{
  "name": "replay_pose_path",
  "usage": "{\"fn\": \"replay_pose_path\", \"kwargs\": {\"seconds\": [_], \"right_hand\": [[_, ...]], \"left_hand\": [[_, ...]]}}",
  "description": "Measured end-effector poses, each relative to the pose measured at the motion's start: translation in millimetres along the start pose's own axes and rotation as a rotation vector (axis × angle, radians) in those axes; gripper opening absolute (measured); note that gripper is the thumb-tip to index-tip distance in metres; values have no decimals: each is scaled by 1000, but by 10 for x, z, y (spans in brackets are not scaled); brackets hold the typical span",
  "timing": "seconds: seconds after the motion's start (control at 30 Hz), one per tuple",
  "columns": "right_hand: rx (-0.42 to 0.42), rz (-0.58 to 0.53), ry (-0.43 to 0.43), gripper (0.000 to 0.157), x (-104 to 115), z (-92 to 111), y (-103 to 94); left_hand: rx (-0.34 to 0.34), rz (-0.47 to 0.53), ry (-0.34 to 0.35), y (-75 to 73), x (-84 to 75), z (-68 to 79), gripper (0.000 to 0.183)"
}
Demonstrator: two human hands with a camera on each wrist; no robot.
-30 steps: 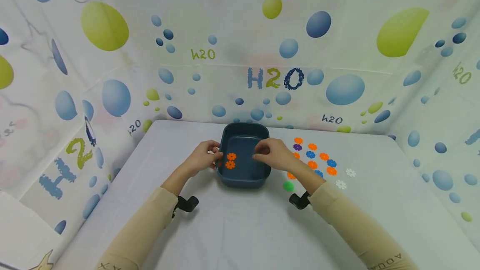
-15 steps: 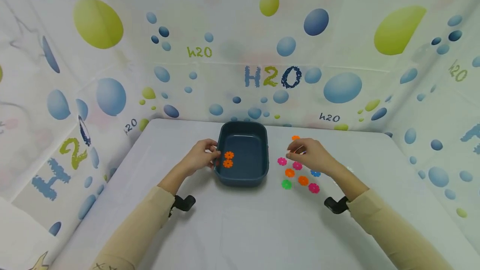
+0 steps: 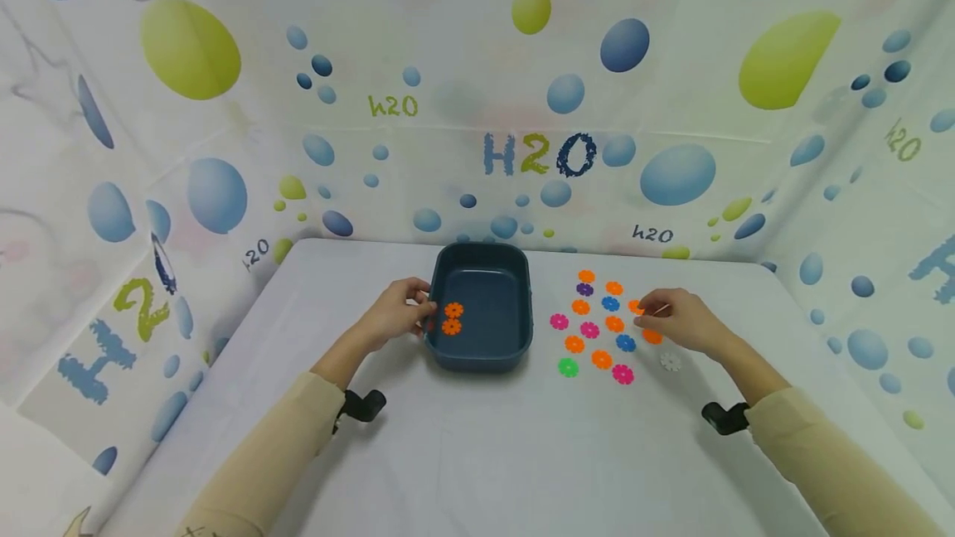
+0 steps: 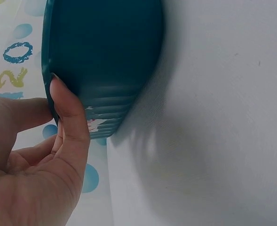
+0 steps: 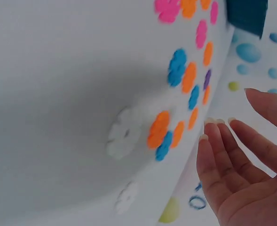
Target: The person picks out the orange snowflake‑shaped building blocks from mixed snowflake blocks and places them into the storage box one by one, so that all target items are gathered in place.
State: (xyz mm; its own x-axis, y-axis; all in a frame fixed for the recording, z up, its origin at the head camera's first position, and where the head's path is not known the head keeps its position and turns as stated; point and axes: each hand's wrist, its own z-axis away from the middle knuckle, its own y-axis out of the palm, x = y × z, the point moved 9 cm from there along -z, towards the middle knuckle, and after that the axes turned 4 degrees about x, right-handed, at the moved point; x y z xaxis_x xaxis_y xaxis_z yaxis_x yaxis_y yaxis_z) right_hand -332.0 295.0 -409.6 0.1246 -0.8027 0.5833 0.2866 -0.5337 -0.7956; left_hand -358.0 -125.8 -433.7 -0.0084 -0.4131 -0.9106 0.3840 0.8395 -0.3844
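Cloth with blue and green spots and "H2O" lettering, hung behind and at both sides. White table below. Beige sleeves on both arms. Dark blue tray on the table, near the far edge, between the hands.

Left hand: at the tray's left side, thumb and fingers curled, rim pinched between them. Right hand: above the right side of the disc group, fingers loosely bent, thumb well apart from them in the wrist view; holding nothing. Black mount at each wrist.

Discs, flower-shaped. In tray: two orange discs, one behind the other, near the left wall. On table, right of tray: orange, pink, blue, one purple, one green; two white discs at the right end.
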Motion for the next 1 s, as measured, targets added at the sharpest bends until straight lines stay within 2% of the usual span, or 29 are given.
{"fn": "replay_pose_path", "kwargs": {"seconds": [0.2,0.37,0.63,1.0], "right_hand": [[5,-6,93,43,-382,12,-39],[27,-14,163,43,-598,36,-31],[44,-31,195,41,-703,13,24],[29,-27,201,40,-679,1,61]], "left_hand": [[1,-13,-8,11,8,-6,40],[5,-18,-13,15,5,-6,41],[9,-15,-4,3,-16,-19,42],[-3,-24,-18,1,-16,-21,42]]}}
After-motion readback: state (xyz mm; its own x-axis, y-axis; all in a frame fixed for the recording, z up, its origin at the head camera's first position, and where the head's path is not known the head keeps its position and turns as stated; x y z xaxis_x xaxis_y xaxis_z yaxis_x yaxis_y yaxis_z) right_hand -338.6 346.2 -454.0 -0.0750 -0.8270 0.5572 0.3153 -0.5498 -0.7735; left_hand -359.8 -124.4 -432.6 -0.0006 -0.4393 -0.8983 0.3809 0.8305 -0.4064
